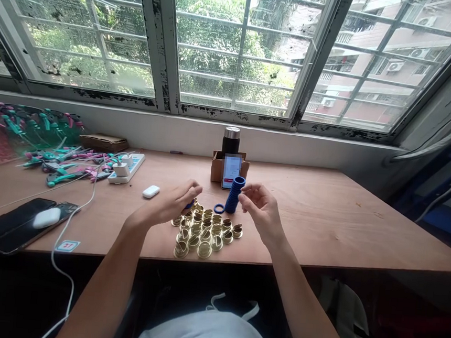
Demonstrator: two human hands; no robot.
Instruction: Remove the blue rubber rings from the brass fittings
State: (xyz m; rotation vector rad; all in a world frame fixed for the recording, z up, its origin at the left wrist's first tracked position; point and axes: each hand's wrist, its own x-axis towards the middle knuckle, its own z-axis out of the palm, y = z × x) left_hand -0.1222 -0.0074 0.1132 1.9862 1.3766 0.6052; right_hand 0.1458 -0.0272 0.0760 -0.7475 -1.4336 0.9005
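My left hand (173, 201) reaches in from the left with its fingers bent over a blue ring (189, 205), which they partly hide. Brass-coloured round pieces (204, 250) with upright tabs stand in a loose cluster below and between the hands. A tall, slightly leaning stack of blue rings (234, 197) rises behind them. Beside the stack is my right hand (262, 211), fingers curled and thumb apart, its fingertips at the stack's right edge; nothing shows in it. One single blue ring (219, 208) lies flat just left of the stack.
A phone (231, 170) leans on a cardboard box (216, 168) holding a black bottle (231, 140). At left are a white earbud case (151, 191), a power strip (134, 169), several pliers (65, 173), a white cable (88, 204) and dark phones (15, 224). The table's front edge is close.
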